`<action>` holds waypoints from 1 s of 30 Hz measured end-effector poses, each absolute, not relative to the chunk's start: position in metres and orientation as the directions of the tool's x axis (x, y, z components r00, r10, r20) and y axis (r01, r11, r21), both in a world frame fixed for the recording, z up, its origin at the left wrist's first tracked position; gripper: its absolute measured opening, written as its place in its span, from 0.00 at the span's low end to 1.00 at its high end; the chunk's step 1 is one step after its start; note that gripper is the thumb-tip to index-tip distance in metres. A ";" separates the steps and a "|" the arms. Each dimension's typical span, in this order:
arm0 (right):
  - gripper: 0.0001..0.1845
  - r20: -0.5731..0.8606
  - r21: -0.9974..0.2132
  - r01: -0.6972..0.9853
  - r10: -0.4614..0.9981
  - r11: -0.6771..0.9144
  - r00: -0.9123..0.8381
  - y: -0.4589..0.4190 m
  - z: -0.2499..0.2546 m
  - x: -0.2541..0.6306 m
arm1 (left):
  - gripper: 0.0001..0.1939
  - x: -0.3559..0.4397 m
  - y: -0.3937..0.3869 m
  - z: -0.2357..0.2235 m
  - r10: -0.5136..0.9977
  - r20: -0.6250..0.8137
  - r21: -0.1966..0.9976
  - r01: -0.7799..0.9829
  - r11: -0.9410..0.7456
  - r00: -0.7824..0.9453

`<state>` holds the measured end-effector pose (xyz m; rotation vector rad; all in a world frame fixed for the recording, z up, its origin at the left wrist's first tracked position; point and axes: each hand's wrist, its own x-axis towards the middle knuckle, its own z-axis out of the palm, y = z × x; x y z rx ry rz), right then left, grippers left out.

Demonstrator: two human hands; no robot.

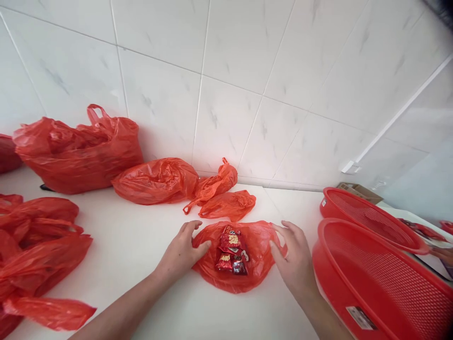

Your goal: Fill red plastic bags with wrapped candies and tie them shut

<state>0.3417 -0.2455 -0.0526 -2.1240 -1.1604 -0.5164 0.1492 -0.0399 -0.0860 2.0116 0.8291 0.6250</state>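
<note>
A red plastic bag [262, 264] lies spread open on the white table, its mouth facing up. Inside it sits a small pile of shiny red snack packets [231, 250], a few of them with dark parts and pale print. My left hand [186, 250] rests at the bag's left rim, thumb over the edge and fingers apart. At the opposite rim is my right hand [292, 255], its thumb and fingers spread around the bag's edge near a handle loop. Neither hand shows a closed grip on the plastic.
Filled red bags stand left, a large one [79, 156] by the tiled wall and another [38, 255] nearer. Smaller red bags [159, 182] lie behind. Two red mesh baskets [354, 274] stand right, with a cardboard box [364, 192] beyond. Another person's hand [444, 255] shows far right.
</note>
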 end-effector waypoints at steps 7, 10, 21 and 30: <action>0.33 0.488 -0.510 0.702 0.506 -0.497 0.712 -0.252 -0.068 0.355 | 0.36 0.125 -0.026 -0.058 0.585 -0.225 0.853 0.447 -0.268 0.779; 0.16 0.335 -0.627 0.630 0.571 -0.459 0.749 -0.249 -0.054 0.356 | 0.28 0.125 -0.028 -0.046 0.554 -0.181 0.931 0.324 -0.170 0.812; 0.12 0.334 -0.878 0.141 0.376 0.457 0.864 -0.223 0.029 0.362 | 0.09 0.147 -0.047 0.041 0.876 0.358 0.846 -0.509 -0.159 0.323; 0.11 0.433 -0.875 0.359 0.193 0.323 0.881 -0.218 0.044 0.350 | 0.11 0.137 -0.070 0.061 0.821 0.515 0.806 -0.463 -0.368 0.244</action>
